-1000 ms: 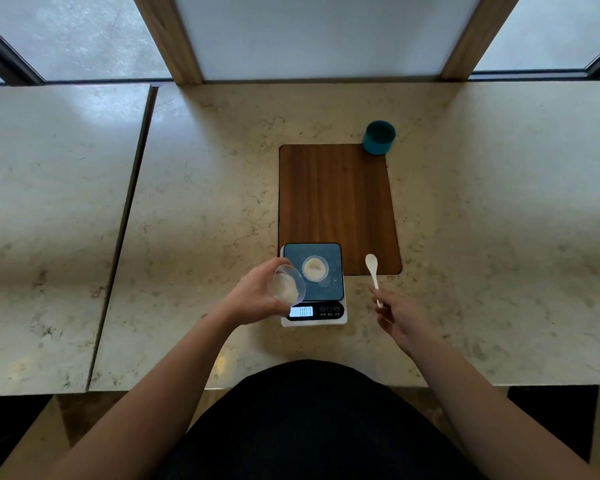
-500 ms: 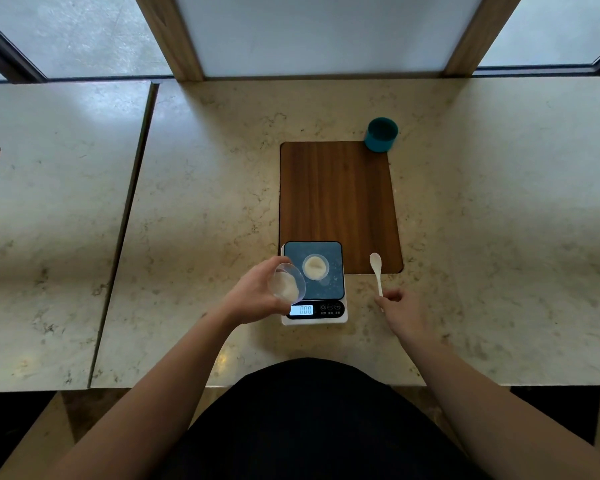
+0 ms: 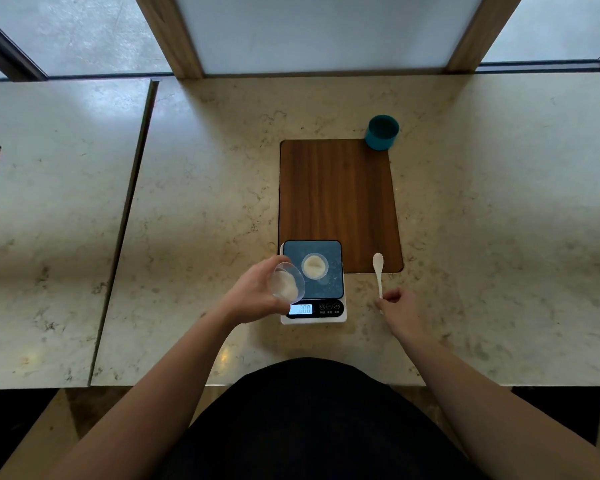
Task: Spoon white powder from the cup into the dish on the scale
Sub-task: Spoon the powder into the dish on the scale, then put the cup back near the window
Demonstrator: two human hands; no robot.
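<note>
Powder, white and heaped, sits in the clear plastic cup (image 3: 287, 284) that the left hand (image 3: 257, 295) grips tilted over the near-left corner of the white digital scale (image 3: 313, 282) — whose dark platform carries the small clear round dish (image 3: 314, 266), powder already in it. Near the bench's front edge the right hand (image 3: 400, 311) pinches the handle end of the white plastic spoon (image 3: 378, 271) — its bowl lies on the near-right corner of the brown wooden board (image 3: 338, 199).

one head-worn wide view looks steeply down at the counter (image 3: 499, 237).
</note>
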